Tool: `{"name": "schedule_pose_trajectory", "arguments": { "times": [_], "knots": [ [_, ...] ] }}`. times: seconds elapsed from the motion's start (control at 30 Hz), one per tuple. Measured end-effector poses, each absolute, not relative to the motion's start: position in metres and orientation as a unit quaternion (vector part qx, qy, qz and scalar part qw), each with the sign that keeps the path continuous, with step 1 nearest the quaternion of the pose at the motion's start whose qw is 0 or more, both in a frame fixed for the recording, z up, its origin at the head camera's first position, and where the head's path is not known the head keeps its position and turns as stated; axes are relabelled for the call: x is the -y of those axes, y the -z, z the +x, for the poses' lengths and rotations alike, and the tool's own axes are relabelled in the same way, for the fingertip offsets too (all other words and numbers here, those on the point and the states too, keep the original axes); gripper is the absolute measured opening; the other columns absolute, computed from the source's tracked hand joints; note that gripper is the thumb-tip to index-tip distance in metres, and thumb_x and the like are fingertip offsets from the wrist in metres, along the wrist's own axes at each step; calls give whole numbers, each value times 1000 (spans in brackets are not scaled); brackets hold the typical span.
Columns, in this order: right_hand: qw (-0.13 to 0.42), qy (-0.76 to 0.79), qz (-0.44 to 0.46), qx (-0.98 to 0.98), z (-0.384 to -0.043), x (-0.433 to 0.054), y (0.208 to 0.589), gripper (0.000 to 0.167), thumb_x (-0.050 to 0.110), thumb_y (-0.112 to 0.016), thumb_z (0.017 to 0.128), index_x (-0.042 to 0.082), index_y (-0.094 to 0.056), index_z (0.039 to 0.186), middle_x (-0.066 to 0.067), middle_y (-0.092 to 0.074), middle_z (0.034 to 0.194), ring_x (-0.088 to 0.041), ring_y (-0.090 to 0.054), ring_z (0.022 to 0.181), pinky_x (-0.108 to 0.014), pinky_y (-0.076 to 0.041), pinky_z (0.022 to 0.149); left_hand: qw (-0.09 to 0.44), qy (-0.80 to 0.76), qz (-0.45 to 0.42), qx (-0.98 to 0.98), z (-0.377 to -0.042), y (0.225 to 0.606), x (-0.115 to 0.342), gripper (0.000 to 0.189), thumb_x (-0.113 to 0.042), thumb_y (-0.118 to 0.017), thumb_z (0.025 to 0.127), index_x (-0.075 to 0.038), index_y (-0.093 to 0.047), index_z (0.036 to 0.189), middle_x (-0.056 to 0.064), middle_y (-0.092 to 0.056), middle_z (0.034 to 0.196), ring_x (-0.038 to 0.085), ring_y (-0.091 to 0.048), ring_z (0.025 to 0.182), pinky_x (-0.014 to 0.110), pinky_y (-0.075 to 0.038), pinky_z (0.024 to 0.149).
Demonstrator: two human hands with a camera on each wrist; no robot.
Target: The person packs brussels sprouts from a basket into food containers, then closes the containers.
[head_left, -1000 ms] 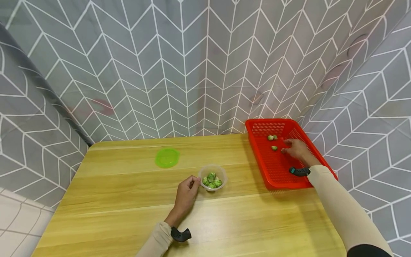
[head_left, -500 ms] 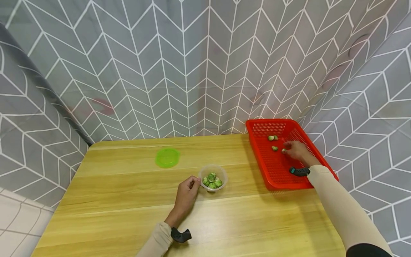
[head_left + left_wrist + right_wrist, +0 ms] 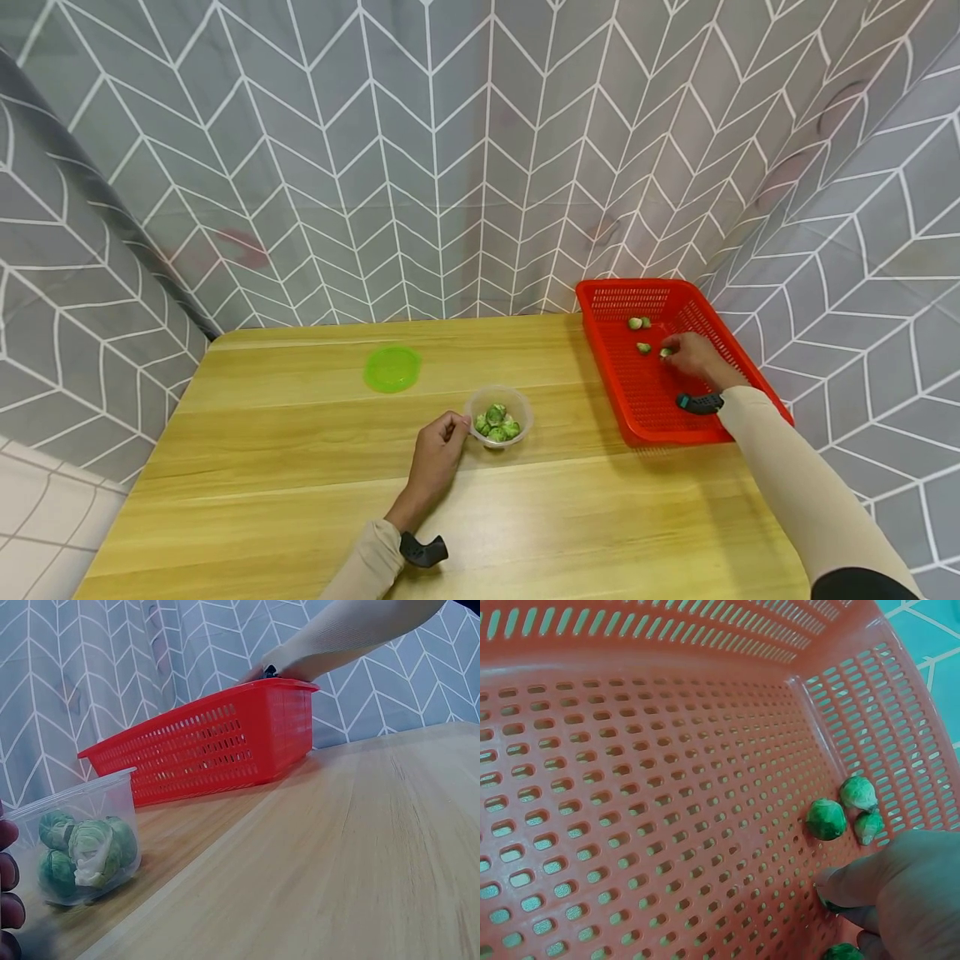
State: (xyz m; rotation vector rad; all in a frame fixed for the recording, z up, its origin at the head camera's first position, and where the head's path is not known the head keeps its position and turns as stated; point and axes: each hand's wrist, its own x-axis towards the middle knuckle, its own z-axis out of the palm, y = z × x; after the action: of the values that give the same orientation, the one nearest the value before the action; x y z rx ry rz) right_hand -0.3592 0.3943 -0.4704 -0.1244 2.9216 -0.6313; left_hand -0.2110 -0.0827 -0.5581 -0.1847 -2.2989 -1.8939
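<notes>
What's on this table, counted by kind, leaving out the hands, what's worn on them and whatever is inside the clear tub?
Red basket: 1
Clear tub: 1
Green lid: 1
Brussels sprouts showing in the basket: 5, including one at the right hand's fingertips
Total: 8

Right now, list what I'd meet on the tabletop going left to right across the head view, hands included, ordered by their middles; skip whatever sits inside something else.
Round green lid → left hand → clear bowl → red basket.
</notes>
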Motion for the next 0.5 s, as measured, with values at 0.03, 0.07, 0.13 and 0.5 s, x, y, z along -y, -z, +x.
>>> {"name": "schedule_pose_trajectory", "arguments": {
  "times": [0.03, 0.07, 0.13, 0.5],
  "knots": [
    [72, 209, -43, -974, -359, -394, 470, 39, 5, -69, 91, -15, -61, 124, -31, -64, 113, -35, -54, 88, -43, -48, 80, 80, 632, -62, 768, -211, 558, 83, 35, -39, -60, 102, -11, -69, 83, -4, -50, 62, 9, -41, 56, 25, -36, 55],
    [71, 207, -44, -975, -359, -394, 470, 39, 5, -69, 91, -14, -61, 123, -31, -64, 113, -35, -54, 88, -42, -48, 79, 81, 632, -63, 768, -211, 558, 83, 35, -38, -60, 102, -11, -69, 83, -4, -50, 62, 9, -40, 56, 24, -36, 55],
    [68, 203, -47, -976, -359, -394, 471, 37, 4, -68, 91, -14, -62, 122, -30, -64, 112, -35, -54, 88, -41, -48, 78, 82, 632, -63, 768, -211, 558, 83, 34, -38, -61, 102, -11, -69, 82, -4, -50, 62, 8, -40, 56, 24, -36, 55],
    [56, 207, -49, -976, -361, -392, 475, 29, 4, -68, 91, -12, -67, 115, -25, -67, 102, -30, -54, 80, -32, -45, 67, 79, 643, -61, 759, -212, 561, 83, 33, -35, -62, 102, -10, -70, 81, -2, -49, 62, 10, -40, 55, 23, -33, 55]
  ]
}}
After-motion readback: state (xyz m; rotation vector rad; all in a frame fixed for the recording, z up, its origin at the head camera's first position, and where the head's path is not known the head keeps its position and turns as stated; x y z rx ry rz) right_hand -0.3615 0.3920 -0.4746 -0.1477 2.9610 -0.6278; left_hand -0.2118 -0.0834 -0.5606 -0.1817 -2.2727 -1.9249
